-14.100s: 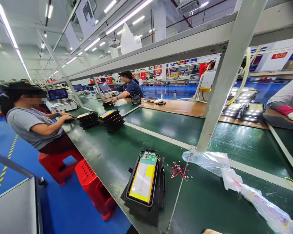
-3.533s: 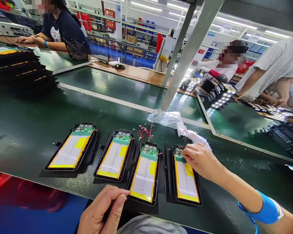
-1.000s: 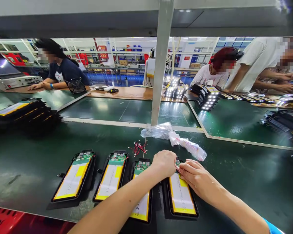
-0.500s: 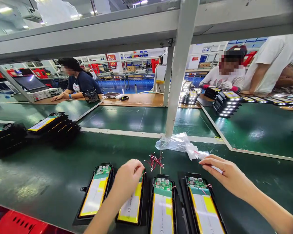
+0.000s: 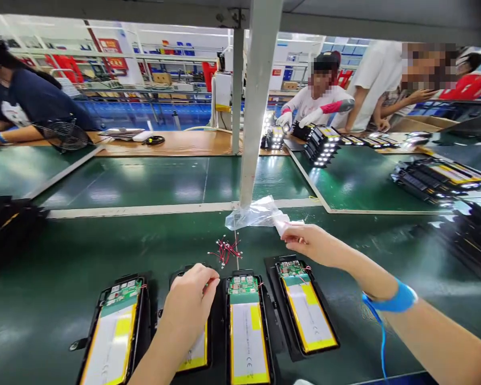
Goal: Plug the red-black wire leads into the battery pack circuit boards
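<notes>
Over the second of several black device cases lying in a row, my left hand point(image 5: 188, 305) is closed in a pinch near the case's upper end; whatever it pinches is hidden. That case's battery point(image 5: 196, 350) shows only partly below my hand. My right hand point(image 5: 316, 243), fingers bent together, is at the crumpled white end of a clear plastic bag point(image 5: 252, 214); what lies between its fingers is not visible. Uncovered cases lie at the left point(image 5: 116, 331), in the middle point(image 5: 248, 331) and at the right point(image 5: 310, 315), with green circuit boards above white-and-yellow batteries.
Small red-and-black wires with white connectors point(image 5: 225, 251) lie in a loose pile beyond the cases. A grey post point(image 5: 256, 107) rises behind the bag. Stacked black cases point(image 5: 444, 176) are at the right. A blue wrist strap point(image 5: 396, 297) trails a cord. A gloved co-worker point(image 5: 318, 99) sits across.
The view has shifted right and down. My left hand stays by the second case, and my right hand is closer to the bag's white end. The gloved co-worker's arms have moved.
</notes>
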A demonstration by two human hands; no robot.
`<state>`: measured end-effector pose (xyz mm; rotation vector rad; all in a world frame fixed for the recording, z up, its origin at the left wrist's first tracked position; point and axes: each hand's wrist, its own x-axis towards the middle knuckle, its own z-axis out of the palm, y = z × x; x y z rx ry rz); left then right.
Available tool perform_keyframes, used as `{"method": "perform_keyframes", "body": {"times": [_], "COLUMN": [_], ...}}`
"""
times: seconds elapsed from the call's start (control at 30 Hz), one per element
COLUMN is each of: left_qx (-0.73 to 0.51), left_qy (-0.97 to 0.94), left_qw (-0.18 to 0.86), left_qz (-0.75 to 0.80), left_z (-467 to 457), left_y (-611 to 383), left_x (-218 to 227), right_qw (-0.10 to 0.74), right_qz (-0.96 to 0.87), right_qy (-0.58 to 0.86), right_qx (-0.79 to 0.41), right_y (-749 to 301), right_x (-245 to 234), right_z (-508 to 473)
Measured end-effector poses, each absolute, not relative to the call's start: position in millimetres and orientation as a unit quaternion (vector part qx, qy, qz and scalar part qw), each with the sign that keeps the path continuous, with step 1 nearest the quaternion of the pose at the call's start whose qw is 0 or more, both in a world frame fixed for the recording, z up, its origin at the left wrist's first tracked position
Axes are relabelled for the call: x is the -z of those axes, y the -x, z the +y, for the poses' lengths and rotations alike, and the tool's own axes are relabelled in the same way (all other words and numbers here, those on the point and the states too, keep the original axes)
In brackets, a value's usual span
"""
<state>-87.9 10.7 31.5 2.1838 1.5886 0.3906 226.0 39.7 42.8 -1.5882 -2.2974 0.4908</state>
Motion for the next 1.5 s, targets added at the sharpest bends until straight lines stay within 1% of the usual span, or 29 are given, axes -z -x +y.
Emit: {"method": "perform_keyframes", "body": {"times": [0.07, 0.1, 0.2, 0.27, 0.33, 0.37, 0.43, 0.53, 0.63, 0.73, 0.9, 1.07, 1.2, 1.3, 1.37, 1.5], "left_qx": [-0.133, -0.131, -0.128, -0.121, -0.104, -0.091, -0.070, -0.053, -0.040, -0.026, -0.005, 0.003, -0.007, -0.031, -0.036, 0.002], "left_qy": [-0.789, -0.790, -0.795, -0.811, -0.842, -0.859, -0.886, -0.894, -0.890, -0.887, -0.889, -0.893, -0.898, -0.899, -0.887, -0.823], "left_qw": [0.196, 0.193, 0.189, 0.197, 0.204, 0.203, 0.203, 0.226, 0.245, 0.250, 0.245, 0.238, 0.233, 0.236, 0.228, 0.167], "left_qz": [0.567, 0.568, 0.563, 0.538, 0.489, 0.460, 0.411, 0.383, 0.384, 0.387, 0.386, 0.383, 0.373, 0.368, 0.400, 0.543], "left_z": [10.8, 10.8, 10.3, 11.6, 15.8, 19.2, 28.0, 42.6, 52.0, 54.5, 55.0, 53.4, 47.8, 50.6, 60.1, 97.8], "left_y": [89.3, 89.3, 79.6, 61.9, 36.5, 22.2, -6.2, -40.4, -60.0, -68.2, -69.9, -73.2, -74.8, -57.1, -32.1, 26.4], "left_x": [-28.4, -27.6, -31.5, -39.2, -47.4, -50.1, -50.9, -41.0, -28.5, -22.7, -24.2, -23.9, -23.4, -30.4, -39.7, -55.5], "right_qw": [0.235, 0.262, 0.288, 0.287, 0.285, 0.286, 0.288, 0.283, 0.264, 0.254, 0.246, 0.211, 0.190, 0.186, 0.187, 0.186], "right_qz": [-0.730, -0.695, -0.617, -0.600, -0.607, -0.617, -0.648, -0.721, -0.778, -0.784, -0.784, -0.792, -0.797, -0.795, -0.788, -0.758], "right_qy": [0.624, 0.655, 0.714, 0.723, 0.717, 0.713, 0.699, 0.632, 0.568, 0.564, 0.567, 0.570, 0.568, 0.569, 0.575, 0.613], "right_qx": [-0.150, -0.139, -0.161, -0.187, -0.189, -0.170, -0.089, 0.021, 0.036, 0.046, 0.055, 0.064, 0.077, 0.100, 0.117, 0.123], "right_y": [-235.9, -238.1, -234.7, -227.5, -220.6, -218.0, -214.2, -209.5, -204.2, -200.4, -199.6, -202.2, -202.0, -194.3, -185.6, -169.6], "right_x": [-23.7, -11.5, 21.4, 31.2, 31.2, 29.1, 24.4, 22.0, 24.5, 26.3, 27.0, 32.0, 34.4, 36.9, 39.2, 40.8], "right_z": [2.2, -17.7, -67.9, -84.9, -88.2, -86.7, -82.2, -79.9, -81.5, -80.0, -74.0, -73.8, -79.0, -86.1, -90.7, -93.6]}}
